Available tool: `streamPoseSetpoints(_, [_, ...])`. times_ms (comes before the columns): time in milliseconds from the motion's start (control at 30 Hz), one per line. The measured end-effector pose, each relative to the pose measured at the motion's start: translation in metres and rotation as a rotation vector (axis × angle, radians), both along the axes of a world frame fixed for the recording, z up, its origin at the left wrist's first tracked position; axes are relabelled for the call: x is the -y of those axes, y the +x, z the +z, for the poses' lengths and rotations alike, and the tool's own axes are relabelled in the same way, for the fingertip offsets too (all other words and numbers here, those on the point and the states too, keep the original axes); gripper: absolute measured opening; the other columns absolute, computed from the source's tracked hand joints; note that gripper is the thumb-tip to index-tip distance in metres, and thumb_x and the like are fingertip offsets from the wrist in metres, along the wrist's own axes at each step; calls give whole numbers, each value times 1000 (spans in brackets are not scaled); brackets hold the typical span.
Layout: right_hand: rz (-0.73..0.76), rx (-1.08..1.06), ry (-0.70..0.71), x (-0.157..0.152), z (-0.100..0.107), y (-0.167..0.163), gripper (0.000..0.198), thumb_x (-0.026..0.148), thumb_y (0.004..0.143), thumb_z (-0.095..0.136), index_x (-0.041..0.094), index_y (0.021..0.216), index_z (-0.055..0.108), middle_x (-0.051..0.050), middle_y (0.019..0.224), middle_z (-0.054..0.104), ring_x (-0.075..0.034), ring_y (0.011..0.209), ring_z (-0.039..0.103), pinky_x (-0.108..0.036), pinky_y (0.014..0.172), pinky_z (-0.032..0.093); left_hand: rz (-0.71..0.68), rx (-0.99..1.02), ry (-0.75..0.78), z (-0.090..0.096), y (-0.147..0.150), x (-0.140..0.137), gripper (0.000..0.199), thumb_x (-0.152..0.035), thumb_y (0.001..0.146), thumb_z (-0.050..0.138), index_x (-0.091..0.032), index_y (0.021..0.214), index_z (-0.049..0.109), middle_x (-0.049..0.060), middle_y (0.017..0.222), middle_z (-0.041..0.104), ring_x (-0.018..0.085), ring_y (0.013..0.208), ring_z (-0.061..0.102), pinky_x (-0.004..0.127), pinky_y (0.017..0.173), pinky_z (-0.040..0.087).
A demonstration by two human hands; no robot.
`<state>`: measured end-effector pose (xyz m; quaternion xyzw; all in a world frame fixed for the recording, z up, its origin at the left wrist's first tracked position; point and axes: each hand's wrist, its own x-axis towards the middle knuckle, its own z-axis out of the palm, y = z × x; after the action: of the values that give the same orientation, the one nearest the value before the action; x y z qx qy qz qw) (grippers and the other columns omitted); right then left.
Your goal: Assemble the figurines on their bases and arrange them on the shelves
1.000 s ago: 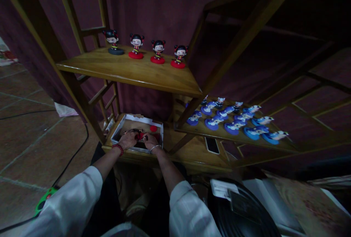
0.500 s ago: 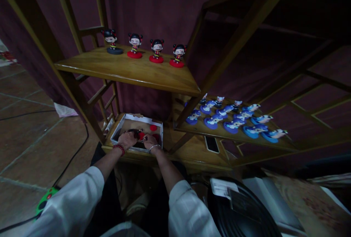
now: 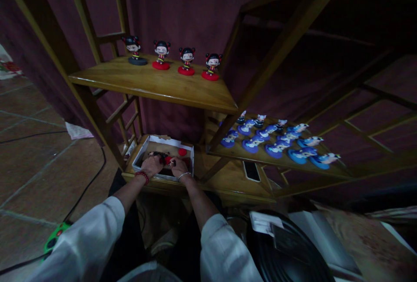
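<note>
Both of my hands are low inside a shallow white cardboard box (image 3: pixel 169 141) on the lower shelf. My left hand (image 3: pixel 151 166), with a red bead bracelet, is closed around a dark-headed figurine (image 3: pixel 162 157) that its fingers partly cover. Red parts (image 3: pixel 167 160) show between the two hands. My right hand (image 3: pixel 177 168), wearing a pale bracelet, has its fingers pinched together close to these parts; what they grip is too small and dark to make out. A round red base (image 3: pixel 182 152) lies in the box just beyond my right hand.
Several black-haired figurines (image 3: pixel 186 59) stand on round bases along the upper wooden shelf (image 3: pixel 156 84). Several blue and purple figurines (image 3: pixel 254 144) fill the shelf at the right. A phone (image 3: pixel 251 171) lies below them. A slanted wooden post (image 3: pixel 228 134) rises right of the box.
Both hands stay at nearly the same spot in the box, with small finger movements. The view has shifted very slightly.
</note>
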<state>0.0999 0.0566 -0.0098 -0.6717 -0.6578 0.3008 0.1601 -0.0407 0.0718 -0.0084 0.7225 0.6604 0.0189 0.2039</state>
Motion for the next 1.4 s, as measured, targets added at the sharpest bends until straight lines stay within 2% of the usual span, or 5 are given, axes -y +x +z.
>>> streamPoseSetpoints(467, [-95, -61, 85, 7, 13, 3, 23, 21, 74, 51, 21, 95, 60, -2, 90, 65, -12, 83, 58, -19, 73, 42, -109, 146, 67, 8, -2, 5, 31, -23, 73, 47, -18, 101, 59, 8, 100, 63, 19, 95, 57, 25, 82, 41])
streamPoseSetpoints(733, [-131, 6, 114, 14, 31, 1, 23, 22, 75, 50, 22, 96, 59, -2, 91, 65, -14, 86, 58, -21, 77, 41, -60, 268, 25, 32, 3, 14, 40, -12, 73, 46, -19, 111, 53, 5, 105, 62, 16, 98, 55, 23, 86, 39])
streamPoseSetpoints(867, [-137, -27, 130, 15, 33, -1, 23, 23, 76, 49, 22, 97, 58, -2, 92, 64, -13, 85, 58, -21, 76, 42, -39, 408, 37, 29, 8, 18, 41, -8, 73, 44, -17, 112, 52, 4, 110, 59, 13, 101, 53, 21, 88, 37])
streamPoseSetpoints(1133, [-197, -215, 115, 14, 10, 4, 25, 23, 75, 48, 23, 98, 56, 1, 90, 64, -11, 83, 59, -21, 73, 45, 27, 603, 68, 9, 8, 20, 44, -8, 76, 40, -11, 120, 46, 8, 114, 57, 12, 98, 54, 21, 85, 40])
streamPoseSetpoints(1400, [-205, -344, 162, 8, -12, 8, 26, 27, 73, 51, 22, 98, 56, 0, 90, 64, -11, 85, 59, -22, 75, 46, 11, 628, 100, 16, 9, 22, 44, -6, 76, 39, -13, 119, 46, 7, 118, 54, 13, 107, 49, 24, 94, 35])
